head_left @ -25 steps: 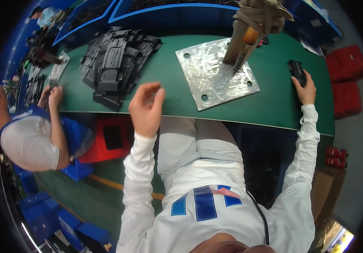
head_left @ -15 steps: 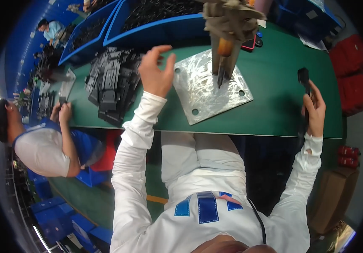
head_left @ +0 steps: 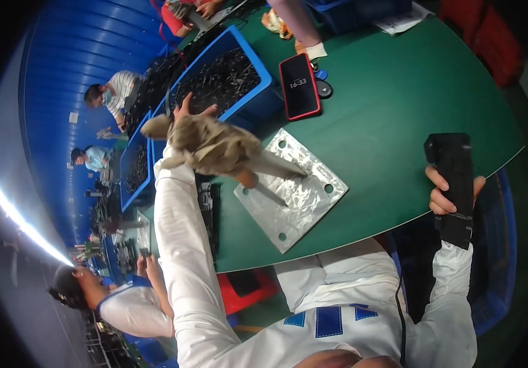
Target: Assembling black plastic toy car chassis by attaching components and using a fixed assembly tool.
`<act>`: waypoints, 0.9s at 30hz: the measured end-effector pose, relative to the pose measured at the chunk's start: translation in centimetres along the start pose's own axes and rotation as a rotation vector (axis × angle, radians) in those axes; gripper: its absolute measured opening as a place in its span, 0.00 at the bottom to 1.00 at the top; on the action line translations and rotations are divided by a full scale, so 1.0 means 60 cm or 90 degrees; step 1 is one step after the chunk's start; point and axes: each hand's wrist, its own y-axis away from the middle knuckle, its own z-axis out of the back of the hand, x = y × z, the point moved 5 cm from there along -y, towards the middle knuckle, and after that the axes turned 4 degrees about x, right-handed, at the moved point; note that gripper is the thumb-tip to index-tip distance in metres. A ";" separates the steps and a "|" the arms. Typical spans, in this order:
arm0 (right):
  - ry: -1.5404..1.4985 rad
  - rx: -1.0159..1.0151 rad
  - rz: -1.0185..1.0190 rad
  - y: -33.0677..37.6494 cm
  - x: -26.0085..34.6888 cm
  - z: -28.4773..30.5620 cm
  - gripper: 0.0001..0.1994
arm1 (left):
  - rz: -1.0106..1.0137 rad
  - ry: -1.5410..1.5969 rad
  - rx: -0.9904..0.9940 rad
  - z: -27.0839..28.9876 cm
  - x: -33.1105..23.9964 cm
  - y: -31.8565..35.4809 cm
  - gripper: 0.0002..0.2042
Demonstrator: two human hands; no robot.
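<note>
My left hand (head_left: 191,107) reaches to the edge of a blue bin (head_left: 266,72) that holds many small black parts. Its visible fingers are spread; a cloth-wrapped head hides much of the hand. That wrapped head (head_left: 218,144) tops a post on a square silver metal plate (head_left: 291,211), with an orange-brown handle and a thin shaft beside the post. On the right, my right hand (head_left: 440,195) grips a long black plastic part (head_left: 456,178) near the bench's front edge. More black plastic parts (head_left: 207,214) lie partly behind my left forearm.
A phone in a red case (head_left: 301,86) lies beyond the plate, beside a round black object (head_left: 323,89). Another blue bin (head_left: 135,168) stands to the left. A co-worker (head_left: 132,310) sits close on my left; others work farther off. White paper (head_left: 404,18) lies at the back.
My left hand has moved forward from above the bench to the bin. My right hand has turned the black part, so its broad face shows. My view has swung leftward.
</note>
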 end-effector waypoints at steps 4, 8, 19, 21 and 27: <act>-0.061 0.068 0.030 0.002 -0.003 0.003 0.43 | 0.062 -0.083 0.053 0.026 -0.039 -0.011 0.51; -0.089 0.054 0.033 -0.009 -0.005 0.006 0.46 | -0.027 -0.156 0.072 0.018 0.020 -0.055 0.41; -0.043 0.003 0.052 -0.017 -0.004 -0.013 0.44 | 0.056 -0.118 -0.056 0.012 0.029 -0.048 0.37; -0.053 -0.009 0.061 -0.018 -0.007 -0.016 0.43 | 0.019 -0.046 -0.102 0.032 0.031 -0.041 0.35; -0.053 -0.001 0.053 -0.020 -0.007 -0.017 0.43 | 0.004 0.055 -0.172 0.111 0.006 -0.026 0.35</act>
